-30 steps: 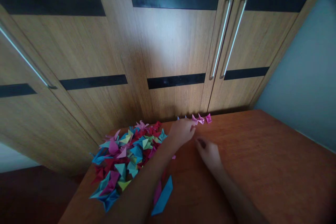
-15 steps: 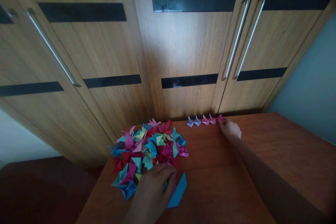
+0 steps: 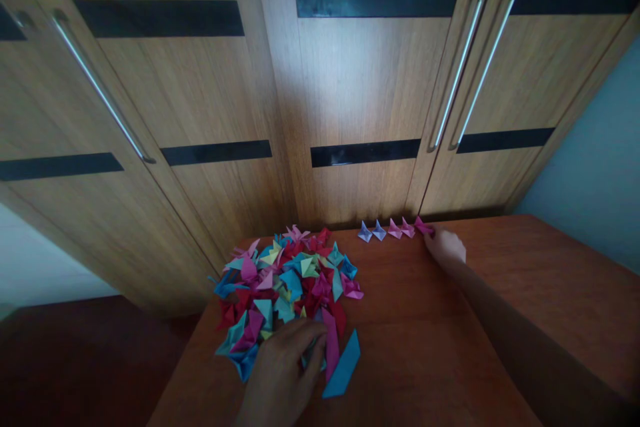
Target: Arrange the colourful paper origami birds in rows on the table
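Note:
My right hand (image 3: 447, 248) pinches a magenta origami piece (image 3: 423, 227) at the far edge of the table. It stands at the right end of a row of folded paper pieces: two lilac ones (image 3: 371, 231) and two pink ones (image 3: 401, 228). Beside the near side of a heap of colourful origami pieces (image 3: 300, 267), my left hand (image 3: 286, 365) curls, thumb and forefinger tips close together. Whether it holds anything is hidden; some teal paper shows behind its fingers. Right of it lie a magenta folded strip (image 3: 331, 343) and a flat blue folded paper (image 3: 343, 365).
The reddish-brown wooden table (image 3: 400, 320) backs onto a wooden wardrobe (image 3: 370, 80) with black panels and long metal handles (image 3: 457, 70). A pale blue wall (image 3: 595, 147) rises at the right. Dark floor (image 3: 90, 360) shows at the left.
My left hand has drawn back slightly to the left, uncovering more of the magenta strip. My right hand still grips the magenta piece, now turned a little. The view has shifted slightly.

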